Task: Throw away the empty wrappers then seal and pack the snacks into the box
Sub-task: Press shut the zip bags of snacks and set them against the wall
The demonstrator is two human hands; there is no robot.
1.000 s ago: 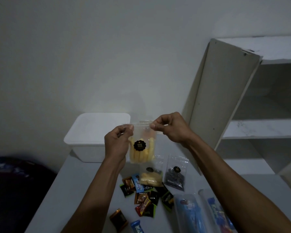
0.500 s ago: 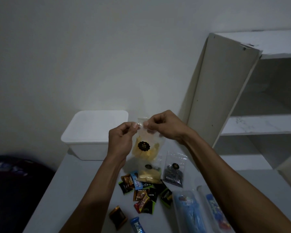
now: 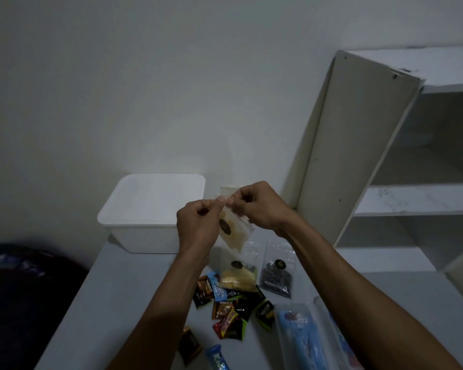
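A clear zip bag of yellow snacks (image 3: pixel 234 228) with a black round sticker hangs above the table, tilted. My left hand (image 3: pixel 198 225) pinches its top edge from the left, and my right hand (image 3: pixel 254 206) pinches the same edge from the right, fingertips almost meeting. Behind and left stands the white plastic box (image 3: pixel 147 209), its lid on. On the table below lie a second yellow snack bag (image 3: pixel 238 273), a bag of dark snacks (image 3: pixel 277 273) and a heap of small colourful wrapped snacks (image 3: pixel 230 308).
Two long clear packs with blue contents (image 3: pixel 302 340) lie at the front right of the grey table (image 3: pixel 123 289). A white shelf unit (image 3: pixel 385 161) stands at the right, close to the table. A dark bundle (image 3: pixel 16 295) lies left of the table.
The bag has tilted and turned partly edge-on. My two hands have drawn closer together along its top edge, from its corners to its middle.
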